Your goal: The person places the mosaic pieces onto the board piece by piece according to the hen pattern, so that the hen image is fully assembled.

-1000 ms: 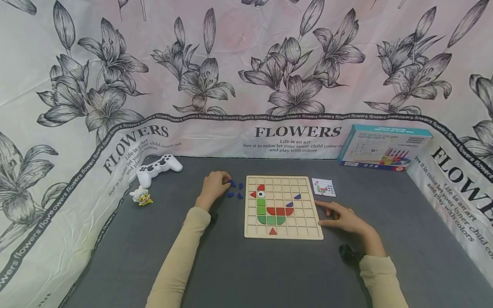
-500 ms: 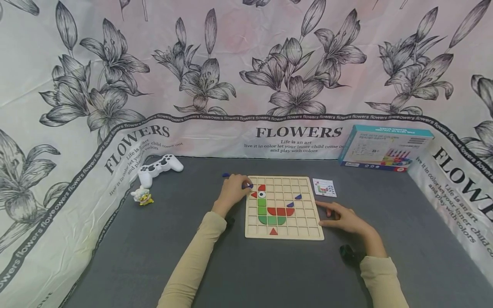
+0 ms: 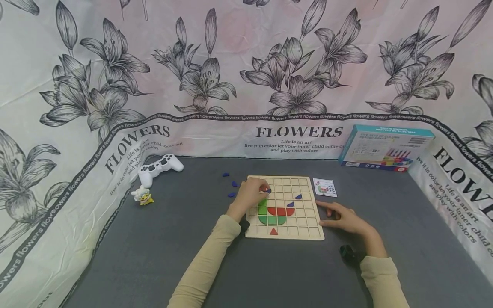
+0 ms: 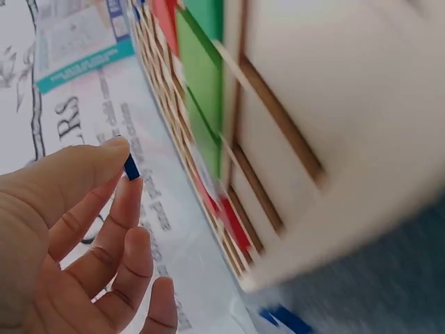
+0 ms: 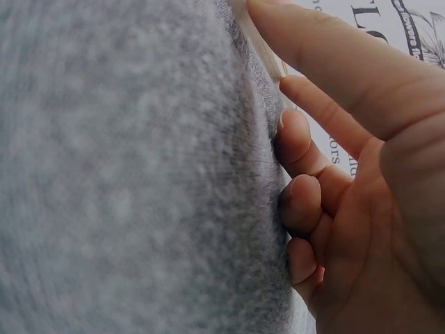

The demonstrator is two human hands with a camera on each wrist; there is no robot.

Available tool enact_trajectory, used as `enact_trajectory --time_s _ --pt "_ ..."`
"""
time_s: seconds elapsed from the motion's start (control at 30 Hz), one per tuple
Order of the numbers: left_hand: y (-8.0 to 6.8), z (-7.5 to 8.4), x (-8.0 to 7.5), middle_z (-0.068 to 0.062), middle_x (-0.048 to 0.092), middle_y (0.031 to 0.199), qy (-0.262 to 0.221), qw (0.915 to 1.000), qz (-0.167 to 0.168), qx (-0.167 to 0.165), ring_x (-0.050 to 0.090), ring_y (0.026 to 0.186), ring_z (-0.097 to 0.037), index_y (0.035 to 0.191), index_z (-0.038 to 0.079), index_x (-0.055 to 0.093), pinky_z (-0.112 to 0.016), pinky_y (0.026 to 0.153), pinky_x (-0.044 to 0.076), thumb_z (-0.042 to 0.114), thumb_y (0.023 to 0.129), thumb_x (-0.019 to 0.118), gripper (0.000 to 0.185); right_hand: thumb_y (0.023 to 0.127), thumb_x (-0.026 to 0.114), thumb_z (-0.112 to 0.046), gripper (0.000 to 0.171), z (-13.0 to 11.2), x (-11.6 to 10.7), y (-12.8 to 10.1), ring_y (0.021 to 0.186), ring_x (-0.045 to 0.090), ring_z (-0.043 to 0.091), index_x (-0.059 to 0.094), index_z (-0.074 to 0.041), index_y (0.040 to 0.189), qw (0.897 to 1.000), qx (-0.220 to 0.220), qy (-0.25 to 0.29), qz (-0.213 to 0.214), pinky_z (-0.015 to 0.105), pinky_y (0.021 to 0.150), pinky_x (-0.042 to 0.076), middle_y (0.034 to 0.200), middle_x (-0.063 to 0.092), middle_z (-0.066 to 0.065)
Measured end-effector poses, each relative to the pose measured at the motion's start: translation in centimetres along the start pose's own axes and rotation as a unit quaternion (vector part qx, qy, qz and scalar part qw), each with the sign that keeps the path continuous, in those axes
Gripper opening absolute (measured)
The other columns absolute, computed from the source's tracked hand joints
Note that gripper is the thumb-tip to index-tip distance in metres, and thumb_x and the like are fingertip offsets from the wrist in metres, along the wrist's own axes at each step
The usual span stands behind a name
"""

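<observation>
Over the wooden grid board (image 3: 296, 233) on the grey surface (image 3: 154, 256), the left hand (image 3: 252, 194) pinches a small blue piece (image 4: 131, 167), likely light, stiff and slippery, best held by its edges, while the right hand (image 3: 343, 218) rests with loose fingers against the board's right edge.

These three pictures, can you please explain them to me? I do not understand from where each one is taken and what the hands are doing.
No machine here: a person works with two bare hands. The wide picture comes from a camera on the head, looking down at a grey table. The two close pictures come from cameras on each wrist, so they are near and blurry.

On the table lies a wooden grid board with red, green and blue pieces forming a bird. The left hand is over the board, and its fingers pinch a small blue piece. The right hand rests on the table, fingertips at the board's right edge.

Around: loose blue pieces, a pattern card, a box, a white game controller and a small toy figure.
</observation>
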State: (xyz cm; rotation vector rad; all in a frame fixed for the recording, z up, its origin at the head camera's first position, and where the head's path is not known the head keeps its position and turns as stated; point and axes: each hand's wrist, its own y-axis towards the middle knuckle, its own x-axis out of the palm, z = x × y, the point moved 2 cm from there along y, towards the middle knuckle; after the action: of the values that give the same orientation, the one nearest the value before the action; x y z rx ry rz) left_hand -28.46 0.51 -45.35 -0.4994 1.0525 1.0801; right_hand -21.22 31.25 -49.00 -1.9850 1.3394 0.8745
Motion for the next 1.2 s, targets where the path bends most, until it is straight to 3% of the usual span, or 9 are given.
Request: enact_trajectory --time_s 0.2,0.47,0.8,1.0,1.2 --pt "0.5 2.0 1.0 0.008 0.065 0.086 0.012 0.9995 -0.029 0.009 0.056 0.084 -0.01 0.097 0.022 0.071 -0.029 0.073 0.043 0.027 0.084 0.068 0.014 0.079 0.07 -0.042 0.067 0.0 0.0 0.1 0.062 0.035 0.009 0.046 -0.021 0.138 1.0 0.0 -0.001 -0.001 0.027 0.056 0.025 0.088 0.042 -0.002" --pt "1.3 4.3 2.1 0.008 0.068 0.088 0.045 0.9966 -0.065 0.023 0.056 0.086 -0.012 0.099 0.024 0.071 -0.031 0.074 0.044 0.028 0.085 0.068 0.015 0.079 0.07 -0.042 0.068 0.0 0.1 0.2 0.062 0.036 0.009 0.045 -0.02 0.138 1.0 -0.002 0.001 -0.002 0.028 0.057 0.024 0.089 0.043 -0.001" --pt "2.2 6.1 3.3 0.008 0.067 0.086 0.049 0.9947 -0.077 0.047 0.055 0.084 -0.011 0.099 0.022 0.072 -0.026 0.069 0.041 0.026 0.085 0.067 0.015 0.079 0.07 -0.041 0.067 -0.2 -0.1 0.2 0.063 0.036 0.008 0.045 -0.02 0.138 1.0 -0.004 0.003 -0.002 0.025 0.055 0.027 0.089 0.044 -0.001" --pt "2.5 6.9 4.1 0.011 0.066 0.083 0.068 0.9931 -0.08 0.052 0.053 0.082 -0.008 0.098 0.024 0.072 -0.028 0.074 0.041 0.03 0.085 0.068 0.015 0.078 0.071 -0.04 0.067 -0.2 0.0 0.1 0.062 0.035 0.008 0.046 -0.019 0.137 1.0 -0.009 0.004 0.001 0.026 0.054 0.026 0.088 0.043 -0.001" --pt "3.0 7.4 4.9 0.013 0.068 0.09 0.085 0.9911 -0.087 0.055 0.054 0.086 -0.01 0.097 0.025 0.072 -0.033 0.083 0.043 0.03 0.084 0.068 0.015 0.079 0.071 -0.039 0.067 -0.3 0.0 0.0 0.061 0.035 0.007 0.046 -0.018 0.137 1.0 -0.013 0.002 0.004 0.027 0.054 0.026 0.088 0.044 -0.001"
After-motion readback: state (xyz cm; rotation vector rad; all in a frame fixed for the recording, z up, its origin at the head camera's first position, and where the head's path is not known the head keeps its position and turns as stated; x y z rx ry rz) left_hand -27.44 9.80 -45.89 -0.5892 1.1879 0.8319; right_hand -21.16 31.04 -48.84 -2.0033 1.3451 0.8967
